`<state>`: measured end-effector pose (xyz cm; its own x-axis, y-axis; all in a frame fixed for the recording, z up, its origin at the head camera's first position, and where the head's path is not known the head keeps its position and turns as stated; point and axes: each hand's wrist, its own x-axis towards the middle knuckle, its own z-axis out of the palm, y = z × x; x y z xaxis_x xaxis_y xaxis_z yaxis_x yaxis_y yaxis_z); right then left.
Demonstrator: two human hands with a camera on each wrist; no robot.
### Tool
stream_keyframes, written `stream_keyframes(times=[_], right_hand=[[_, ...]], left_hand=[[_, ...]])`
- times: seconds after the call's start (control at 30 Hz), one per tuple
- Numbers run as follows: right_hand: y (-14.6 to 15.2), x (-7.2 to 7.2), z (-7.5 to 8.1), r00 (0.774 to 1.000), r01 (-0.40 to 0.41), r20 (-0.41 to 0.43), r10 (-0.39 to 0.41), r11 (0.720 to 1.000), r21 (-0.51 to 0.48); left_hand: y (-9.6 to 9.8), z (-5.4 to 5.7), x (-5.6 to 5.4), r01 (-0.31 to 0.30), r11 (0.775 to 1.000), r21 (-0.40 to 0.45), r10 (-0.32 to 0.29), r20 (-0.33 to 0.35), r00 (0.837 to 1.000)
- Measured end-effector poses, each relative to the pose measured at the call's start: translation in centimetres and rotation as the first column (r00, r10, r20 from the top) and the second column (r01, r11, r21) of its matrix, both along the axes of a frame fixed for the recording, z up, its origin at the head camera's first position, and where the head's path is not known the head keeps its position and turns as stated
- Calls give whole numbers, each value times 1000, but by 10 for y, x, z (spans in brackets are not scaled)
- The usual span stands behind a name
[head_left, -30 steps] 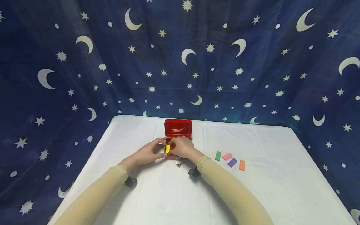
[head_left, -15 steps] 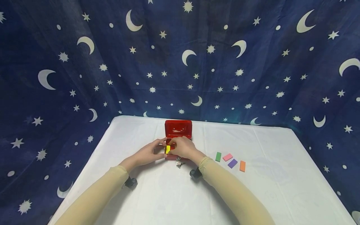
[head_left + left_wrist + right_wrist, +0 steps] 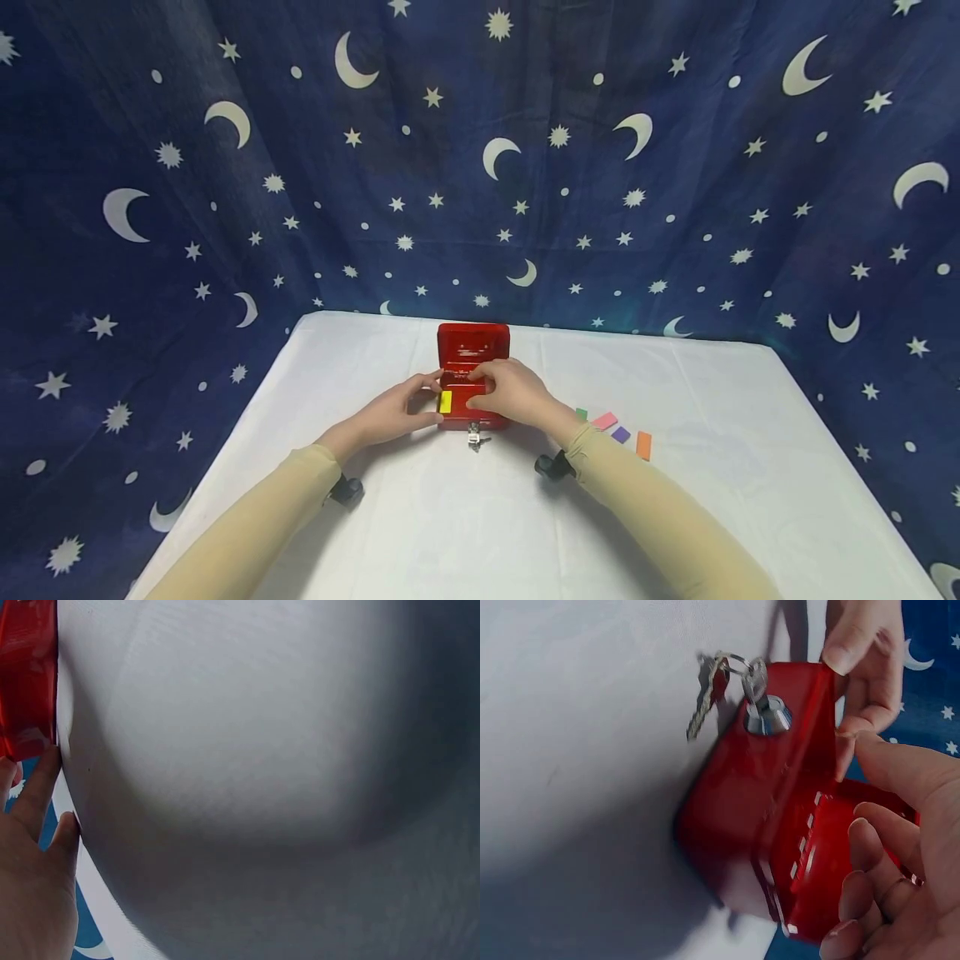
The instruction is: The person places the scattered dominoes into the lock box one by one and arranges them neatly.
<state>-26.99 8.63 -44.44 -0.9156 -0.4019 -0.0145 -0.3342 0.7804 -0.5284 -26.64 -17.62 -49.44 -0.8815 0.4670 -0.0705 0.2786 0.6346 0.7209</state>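
Observation:
A red metal cash box (image 3: 472, 421) stands with its lid (image 3: 473, 340) raised. Inside, at the left end, lies a yellow block (image 3: 446, 402). My left hand (image 3: 393, 412) holds the box's left side, thumb by the front corner and fingers toward the back; the right wrist view shows that thumb on the rim. Over the right part of the box hovers my right hand (image 3: 517, 393), its fingers loosely bent and nothing between them. Keys (image 3: 709, 697) hang from the lock (image 3: 769, 718) on the front. In the left wrist view, only part of the box (image 3: 28, 675) shows.
Right of the box on the white tablecloth (image 3: 450, 525) lie a pink block (image 3: 604, 421), a purple block (image 3: 620, 434), an orange block (image 3: 643, 445) and a partly hidden green block (image 3: 581, 413). A dark blue star-and-moon cloth (image 3: 480, 183) hangs behind.
My right hand has let go of the yellow block and moved right, away from it. The block stays at the box's left end. My left hand has hardly moved.

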Motion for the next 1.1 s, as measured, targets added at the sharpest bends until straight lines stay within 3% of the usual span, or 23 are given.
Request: stream_keyframes(times=[0.3,0.6,1.1], right_hand=[[28,8,15,999,-2,-34,1,999,-45],[55,15,19,998,40,-43,-41,999,-32],[153,34,17,990,121,-69,-122,992,-19]], left_hand=[[1,2,2,-20,1000,-2,20,1,1000],[1,2,3,-8,1000,13,8,-1,1000],[2,1,3,-15,1000,4,15,-6,1000]])
